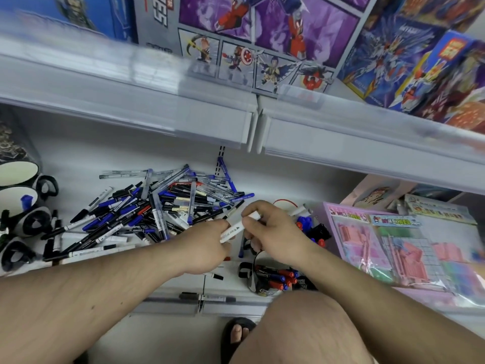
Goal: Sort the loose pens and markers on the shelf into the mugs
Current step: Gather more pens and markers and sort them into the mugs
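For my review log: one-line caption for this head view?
Both hands, left hand and right hand, hold a white marker above the pen pile on the shelf.

One view only: head camera, worn by me, wide-angle, aimed forward and steeply down. I am close against the shelving; the lower shelf [78, 164] fills the middle of the frame, and the upper shelf edge [183, 111] crosses overhead, bowed by the lens. My left hand [207, 245] and right hand [270, 232] meet near centre, forearms entering from the bottom corners. My knee [309, 329] and sandalled foot [237, 334] show at the bottom edge.
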Tool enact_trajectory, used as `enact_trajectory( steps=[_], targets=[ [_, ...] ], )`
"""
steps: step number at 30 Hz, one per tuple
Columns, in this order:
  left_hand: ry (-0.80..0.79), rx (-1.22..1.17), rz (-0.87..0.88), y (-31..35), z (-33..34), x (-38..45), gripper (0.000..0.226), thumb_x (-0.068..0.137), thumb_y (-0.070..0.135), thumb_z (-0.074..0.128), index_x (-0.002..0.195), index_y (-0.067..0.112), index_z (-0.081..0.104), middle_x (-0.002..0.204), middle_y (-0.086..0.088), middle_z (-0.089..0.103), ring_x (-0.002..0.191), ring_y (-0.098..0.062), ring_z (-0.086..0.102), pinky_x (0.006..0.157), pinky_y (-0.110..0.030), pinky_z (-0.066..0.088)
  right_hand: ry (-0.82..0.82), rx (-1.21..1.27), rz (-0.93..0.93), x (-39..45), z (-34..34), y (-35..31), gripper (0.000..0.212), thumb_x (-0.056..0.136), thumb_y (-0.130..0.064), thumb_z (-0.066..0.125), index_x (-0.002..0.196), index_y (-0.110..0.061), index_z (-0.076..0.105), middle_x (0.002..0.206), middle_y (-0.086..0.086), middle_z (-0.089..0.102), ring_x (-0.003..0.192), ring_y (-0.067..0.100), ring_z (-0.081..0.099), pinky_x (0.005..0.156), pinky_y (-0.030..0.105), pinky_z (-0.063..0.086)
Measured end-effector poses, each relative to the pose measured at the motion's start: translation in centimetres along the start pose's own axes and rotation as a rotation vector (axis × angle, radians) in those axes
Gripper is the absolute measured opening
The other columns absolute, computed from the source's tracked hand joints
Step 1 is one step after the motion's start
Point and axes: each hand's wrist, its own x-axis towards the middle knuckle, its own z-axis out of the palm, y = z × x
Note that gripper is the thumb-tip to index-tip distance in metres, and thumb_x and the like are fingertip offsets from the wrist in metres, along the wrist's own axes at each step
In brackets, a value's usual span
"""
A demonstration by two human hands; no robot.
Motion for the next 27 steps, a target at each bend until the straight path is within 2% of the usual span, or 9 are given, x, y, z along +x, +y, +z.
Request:
enact_trajectory(
  steps=[4, 6, 7, 10, 12, 15, 21, 24, 27],
  targets=[
    [0.02, -0.072, -0.029, 0.0, -0.5, -0.2, 0.031, 0.094, 0.027, 0.057, 0.124, 0.024, 0.049, 0.091, -0.001, 0.065, 0.061, -0.014, 0.057, 0.05, -0.022, 0.044, 0.449, 0.234, -0.024, 0.3, -3.2, 1.1, 0.021, 0.097, -0.007, 0.053, 0.084, -0.023, 0.059, 0.06, 0.0, 0.055, 0.052, 0.02, 0.045, 0.048, 0.031, 0.034],
    [-0.009, -0.129, -0.099, -0.3, -0.8, -0.3, 0.051, 0.093, 0.028, 0.057, 0.139, 0.024, 0.038, 0.107, -0.001, 0.065, 0.07, -0.016, 0.06, 0.062, -0.03, 0.05, 0.685, 0.055, -0.058, 0.4, -5.1, 2.3, 0.013, 0.098, -0.012, 0.052, 0.091, -0.023, 0.057, 0.063, -0.001, 0.056, 0.049, 0.011, 0.049, 0.05, 0.029, 0.039],
    [-0.021, -0.156, -0.131, -0.5, -0.9, -0.4, 0.056, 0.092, 0.029, 0.058, 0.142, 0.024, 0.035, 0.111, -0.004, 0.065, 0.071, -0.017, 0.058, 0.062, -0.031, 0.047, 0.765, -0.051, -0.071, 0.6, -5.9, 3.2, 0.009, 0.098, -0.015, 0.051, 0.095, -0.022, 0.055, 0.065, -0.002, 0.057, 0.05, 0.007, 0.05, 0.052, 0.028, 0.041],
    [-0.07, -0.209, -0.169, -0.7, -0.8, -0.6, 0.055, 0.091, 0.026, 0.06, 0.141, 0.023, 0.036, 0.114, -0.009, 0.065, 0.064, -0.016, 0.05, 0.059, -0.028, 0.039, 0.841, -0.297, -0.039, 2.0, -8.0, 6.3, 0.01, 0.099, -0.022, 0.049, 0.106, -0.018, 0.056, 0.087, 0.004, 0.063, 0.073, 0.02, 0.061, 0.068, 0.034, 0.049],
    [-0.103, -0.17, -0.148, -0.6, -0.6, -0.7, 0.052, 0.091, 0.025, 0.06, 0.139, 0.023, 0.039, 0.113, -0.001, 0.064, 0.069, -0.014, 0.055, 0.064, -0.029, 0.045, 0.819, -0.437, 0.02, 3.4, -9.0, 8.6, 0.019, 0.099, -0.022, 0.045, 0.112, -0.013, 0.057, 0.103, 0.012, 0.064, 0.085, 0.031, 0.062, 0.075, 0.041, 0.051],
    [-0.131, -0.089, -0.111, -0.5, -0.2, -0.8, 0.051, 0.09, 0.029, 0.06, 0.138, 0.025, 0.042, 0.115, 0.01, 0.06, 0.095, -0.012, 0.063, 0.084, -0.031, 0.052, 0.766, -0.638, 0.113, 5.4, -9.6, 10.8, 0.027, 0.1, -0.019, 0.041, 0.119, -0.01, 0.058, 0.113, 0.015, 0.065, 0.101, 0.035, 0.058, 0.086, 0.043, 0.048],
    [-0.134, 0.002, -0.124, -1.2, -0.2, -0.3, 0.048, 0.091, 0.03, 0.06, 0.137, 0.028, 0.046, 0.121, 0.009, 0.058, 0.102, -0.01, 0.056, 0.079, -0.022, 0.045, 0.605, -0.757, 0.306, 9.3, -8.9, 12.2, 0.035, 0.101, -0.025, 0.037, 0.132, -0.023, 0.054, 0.126, 0.013, 0.062, 0.124, 0.033, 0.043, 0.101, 0.047, 0.031],
    [-0.134, -0.007, -0.152, -1.6, -0.4, 0.1, 0.045, 0.092, 0.03, 0.06, 0.135, 0.028, 0.047, 0.118, 0.009, 0.059, 0.098, -0.01, 0.059, 0.075, -0.022, 0.045, 0.366, -0.92, 0.346, 10.0, -8.1, 13.1, 0.038, 0.099, -0.024, 0.038, 0.135, -0.024, 0.05, 0.128, 0.012, 0.059, 0.133, 0.029, 0.039, 0.105, 0.049, 0.028],
    [-0.13, -0.004, -0.177, -2.1, -0.6, 0.4, 0.044, 0.091, 0.03, 0.061, 0.133, 0.028, 0.048, 0.116, 0.009, 0.06, 0.098, -0.01, 0.06, 0.076, -0.023, 0.046, 0.105, -1.036, 0.379, 10.4, -7.4, 14.2, 0.052, 0.1, -0.032, 0.027, 0.15, -0.015, 0.028, 0.152, 0.009, 0.041, 0.149, 0.023, 0.014, 0.114, 0.055, 0.019]
  ],
)
